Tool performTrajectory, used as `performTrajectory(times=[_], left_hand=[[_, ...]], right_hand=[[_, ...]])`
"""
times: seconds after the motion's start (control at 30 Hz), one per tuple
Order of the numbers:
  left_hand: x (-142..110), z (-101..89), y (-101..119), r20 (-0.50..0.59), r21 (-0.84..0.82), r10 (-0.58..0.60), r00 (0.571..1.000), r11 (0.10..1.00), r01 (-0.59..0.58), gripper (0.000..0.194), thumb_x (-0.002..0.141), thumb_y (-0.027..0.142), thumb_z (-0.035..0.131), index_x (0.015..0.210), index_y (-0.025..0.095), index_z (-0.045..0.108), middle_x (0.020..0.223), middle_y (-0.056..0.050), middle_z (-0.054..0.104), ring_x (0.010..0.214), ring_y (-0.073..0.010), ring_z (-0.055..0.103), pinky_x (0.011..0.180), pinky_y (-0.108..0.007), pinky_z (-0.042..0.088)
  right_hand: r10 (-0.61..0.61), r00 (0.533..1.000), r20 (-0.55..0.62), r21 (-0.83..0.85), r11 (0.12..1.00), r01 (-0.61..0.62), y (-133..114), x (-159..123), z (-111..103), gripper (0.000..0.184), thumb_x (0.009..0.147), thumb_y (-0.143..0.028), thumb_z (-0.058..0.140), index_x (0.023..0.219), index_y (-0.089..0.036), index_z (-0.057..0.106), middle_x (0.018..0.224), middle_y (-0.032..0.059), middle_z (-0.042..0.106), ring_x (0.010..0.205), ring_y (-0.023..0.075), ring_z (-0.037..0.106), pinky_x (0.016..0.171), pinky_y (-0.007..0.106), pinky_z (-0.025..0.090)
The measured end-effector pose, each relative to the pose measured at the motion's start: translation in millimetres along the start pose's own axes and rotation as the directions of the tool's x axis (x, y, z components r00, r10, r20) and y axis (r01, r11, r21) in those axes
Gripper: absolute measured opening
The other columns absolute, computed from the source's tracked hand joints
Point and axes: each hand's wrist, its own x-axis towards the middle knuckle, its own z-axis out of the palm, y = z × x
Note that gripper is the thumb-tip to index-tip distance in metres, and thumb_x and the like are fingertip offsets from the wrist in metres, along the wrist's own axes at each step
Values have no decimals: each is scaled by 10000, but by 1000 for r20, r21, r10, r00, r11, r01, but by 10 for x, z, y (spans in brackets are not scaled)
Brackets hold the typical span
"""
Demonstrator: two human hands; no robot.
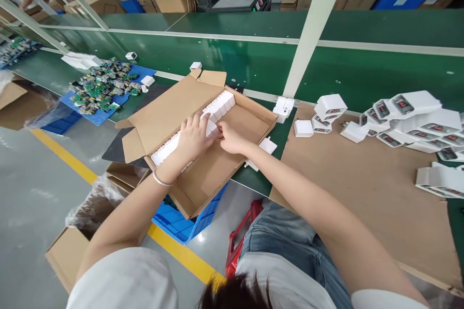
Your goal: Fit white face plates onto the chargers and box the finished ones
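A shallow cardboard box (250, 128) lies tilted on the bench edge with its lid folded back. Along its lid side runs a row of white plastic housings (222, 105); the near half of the tray shows bare cardboard. My left hand (195, 136) is draped over the row, thumb and fingers around a white housing (211, 129). From the right, my right hand (231, 138) meets the same housing with curled fingers. Its fingertips are partly hidden. White pieces (267, 146) lie beside the box's right edge.
Stacked white housings with dark display windows (416, 106) stand on a cardboard sheet (344, 188) at right. Circuit boards (105, 84) are heaped on a blue sheet at left. Below are a blue crate (181, 224), an open carton (68, 256) and a red stool (235, 246). A post (315, 24) rises behind.
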Motion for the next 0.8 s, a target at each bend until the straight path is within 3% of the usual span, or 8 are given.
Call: performTrajectory(times=[0.1,0.17,0.3,0.37,0.47,0.67,0.73,0.8], left_hand=[[140,95,47,20,19,77,997,997,-77,544,964,405,526,1466,196,500,1562,-208,447,1404,-421,440,1094,-559,380],[180,123,46,53,41,91,994,995,-94,425,973,363,499,1361,221,600,1552,-186,461,1394,-411,457,1080,-549,401],[175,122,-2,57,71,39,998,997,-43,397,920,390,579,1273,223,649,1546,-199,435,1408,-419,432,1086,-552,417],[174,116,-17,59,68,21,998,997,-25,427,879,398,630,1268,225,648,1542,-205,422,1408,-420,426,1096,-554,416],[209,94,-4,77,67,-17,997,998,12,421,848,403,658,1235,236,659,1507,-195,437,1373,-415,454,1082,-541,431],[367,-97,72,208,106,-79,975,993,58,409,814,377,670,1192,222,668,1456,-203,481,1376,-430,466,1081,-569,430],[409,-222,143,255,114,-105,961,990,78,439,812,410,667,1196,197,665,1413,-228,517,1353,-452,488,1056,-586,446],[432,-383,299,184,124,-92,979,990,70,462,836,426,635,1217,164,654,1396,-258,532,1335,-479,495,1021,-605,467]], right_hand=[[75,994,-78,-7,997,-75,-98,-39,-58,526,854,-103,555,1367,-144,446,1349,201,618,1134,288,649,921,452,564],[60,983,-175,3,998,-60,-183,-156,-125,473,885,-116,523,1351,-143,444,1400,207,570,1142,268,641,973,453,541],[-197,909,-367,10,976,216,-165,-653,-353,400,888,-106,469,1280,-174,502,1348,132,556,986,171,653,956,366,537],[-284,859,-425,-16,952,307,-26,-982,-518,363,872,-117,474,1218,-194,551,1284,103,573,944,165,650,891,347,548],[-280,804,-524,-38,951,306,273,-1481,-788,276,866,-145,482,1099,-218,609,1261,84,586,875,163,649,812,343,559],[-35,747,-664,10,998,56,960,-2425,-1095,190,893,-236,519,1015,-283,657,1108,127,645,848,276,682,689,432,590],[9,697,-717,33,999,21,1201,-2735,-1106,171,879,-259,545,989,-310,665,1040,130,669,816,306,690,658,476,591],[42,655,-754,41,999,-17,1428,-3044,-1098,173,869,-269,557,986,-323,673,949,122,690,800,327,693,688,521,587]])
